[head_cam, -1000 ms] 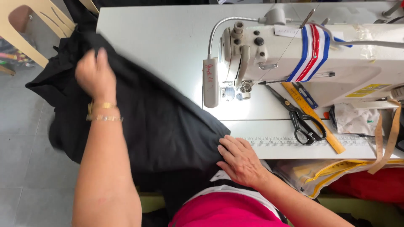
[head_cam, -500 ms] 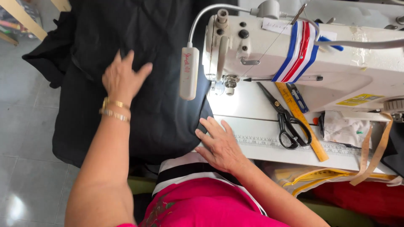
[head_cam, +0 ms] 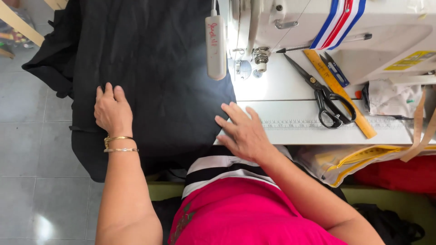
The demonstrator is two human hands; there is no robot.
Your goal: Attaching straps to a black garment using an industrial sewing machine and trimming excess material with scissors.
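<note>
Both hands, left hand [head_cam: 112, 110] and right hand [head_cam: 243, 131], press flat on black fabric [head_cam: 159, 68].

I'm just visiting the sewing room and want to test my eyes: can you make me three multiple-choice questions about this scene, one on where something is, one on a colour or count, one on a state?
1. Where do the black-handled scissors lie?
A. On the floor
B. On the white table, right of the needle, partly over the yellow ruler
C. In the right hand

2. How many bangles are on the left wrist?
A. None
B. Two
C. Five

3. How does the left hand meet the black fabric?
A. Flat on top, palm down
B. Lifting it high in the air
C. Away from it, on the floor

Answers: 1 B, the scissors rest on the tabletop beside the machine. 2 B, two gold bands show. 3 A, the fingers lie spread on the cloth.
</note>
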